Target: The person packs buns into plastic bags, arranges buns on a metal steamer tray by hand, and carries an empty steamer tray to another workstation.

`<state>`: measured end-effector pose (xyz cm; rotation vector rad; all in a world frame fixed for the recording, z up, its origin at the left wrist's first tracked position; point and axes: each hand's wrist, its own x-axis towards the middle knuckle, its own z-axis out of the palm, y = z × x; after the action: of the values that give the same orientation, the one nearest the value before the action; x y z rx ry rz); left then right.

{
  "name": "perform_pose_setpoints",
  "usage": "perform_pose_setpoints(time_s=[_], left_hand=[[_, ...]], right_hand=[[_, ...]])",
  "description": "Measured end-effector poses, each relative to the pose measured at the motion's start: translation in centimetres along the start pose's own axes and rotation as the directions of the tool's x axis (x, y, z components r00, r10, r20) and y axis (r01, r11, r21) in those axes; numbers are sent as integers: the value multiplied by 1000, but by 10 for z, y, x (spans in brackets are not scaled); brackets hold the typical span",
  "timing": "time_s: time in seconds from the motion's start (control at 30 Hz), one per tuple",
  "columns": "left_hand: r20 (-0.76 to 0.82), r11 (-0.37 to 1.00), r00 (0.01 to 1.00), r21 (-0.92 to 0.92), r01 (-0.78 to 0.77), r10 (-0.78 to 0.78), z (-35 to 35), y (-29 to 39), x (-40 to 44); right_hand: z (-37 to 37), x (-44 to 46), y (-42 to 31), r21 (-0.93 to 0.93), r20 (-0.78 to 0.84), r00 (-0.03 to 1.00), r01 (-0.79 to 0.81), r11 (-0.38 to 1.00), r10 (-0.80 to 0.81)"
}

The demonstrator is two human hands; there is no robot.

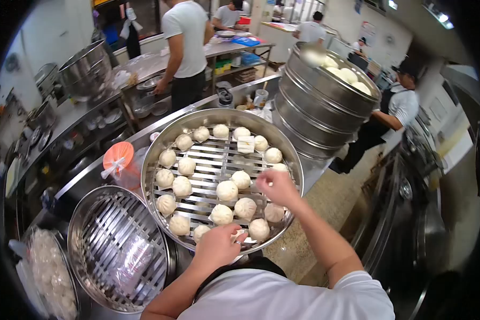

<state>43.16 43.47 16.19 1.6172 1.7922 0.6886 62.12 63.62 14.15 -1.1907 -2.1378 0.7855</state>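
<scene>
A round metal steamer tray [156, 140] with a slatted base holds several pleated white buns [227, 190] in a loose ring and in the middle. At its near edge, my left hand [218, 246] curls its fingers beside a bit of white paper [242, 236]; whether they grip it is hidden. My right hand [279, 186] hovers over the right side with thumb and fingertips pinched together, close to a bun [241, 179]. Anything in that pinch is too small to make out. A small stack of white paper squares [246, 144] lies among the far buns.
A second steamer tray [76, 213] with a plastic bag [133, 261] stands at lower left, beside bagged round white items [50, 272]. Tall stacked steamers [325, 106] rise at back right. An orange-topped container [118, 156] sits left. Co-workers stand beyond the counter and at right.
</scene>
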Motion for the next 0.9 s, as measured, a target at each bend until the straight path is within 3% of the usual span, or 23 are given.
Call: perform_pose_setpoints(time_s=[0.07,0.13,0.23,0.27,0.37,0.4,0.5,0.53,0.67,0.77,0.83,0.9], left_hand=[[-35,995,996,-44,86,-88,1,2,4],[-84,979,976,-65,196,-201,1,14,5],[-237,948,918,-92,306,-319,15,14,10],[-279,937,895,-97,335,-349,20,11,12],[-369,902,824,-142,408,-431,26,9,19],[-377,883,801,-144,446,-466,27,9,21],[-460,899,778,-129,418,-428,31,11,23],[-462,885,763,-127,448,-452,30,16,24],[-467,890,767,-113,443,-441,30,18,26],[-454,880,762,-125,458,-461,28,20,26],[-447,881,765,-139,452,-464,29,18,26],[-434,884,776,-128,450,-458,27,18,26]], right_hand=[[-8,66,20,-81,70,998,-1,997,7],[-2,125,45,-209,27,988,157,965,-154],[15,191,74,-384,196,980,109,917,-34],[29,204,90,-460,253,966,169,872,-54],[37,211,83,-492,431,895,339,802,-114],[42,216,85,-473,445,872,420,774,-201],[34,217,66,-375,221,869,495,784,-443],[43,226,75,-415,197,827,556,720,-526],[29,211,67,-277,608,681,664,695,-408],[19,235,80,-54,338,798,545,837,-499],[-4,253,67,-68,260,888,410,910,-380],[-10,269,68,-40,293,939,199,979,-179]])
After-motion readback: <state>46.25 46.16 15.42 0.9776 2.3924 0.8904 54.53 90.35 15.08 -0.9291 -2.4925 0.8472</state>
